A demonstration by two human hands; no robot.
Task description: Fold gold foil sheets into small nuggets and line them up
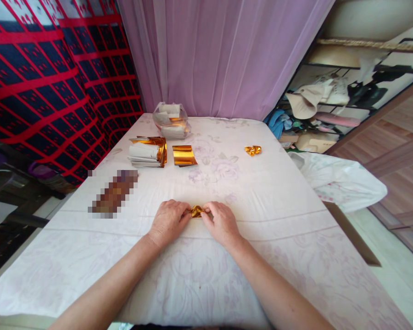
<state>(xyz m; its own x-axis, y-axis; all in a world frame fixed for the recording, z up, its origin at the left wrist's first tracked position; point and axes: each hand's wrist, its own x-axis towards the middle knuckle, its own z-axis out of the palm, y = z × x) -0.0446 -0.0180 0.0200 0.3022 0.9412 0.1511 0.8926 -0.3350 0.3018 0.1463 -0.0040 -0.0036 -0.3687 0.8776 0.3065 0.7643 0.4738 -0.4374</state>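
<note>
Folded foil piece between the hands: shiny gold. Flat foil sheet: gold, reflective. Small folded foil shape lying apart: gold. Paper stack: white sheets with gold foil faces. Bench cloth: white with a faint lilac floral print. Curtain: pale purple, plain. Wall hanging: dark navy with a red grid pattern.

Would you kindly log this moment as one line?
left hand: pinching gold foil piece | right hand: pinching same piece | finished gold piece: far right
</note>
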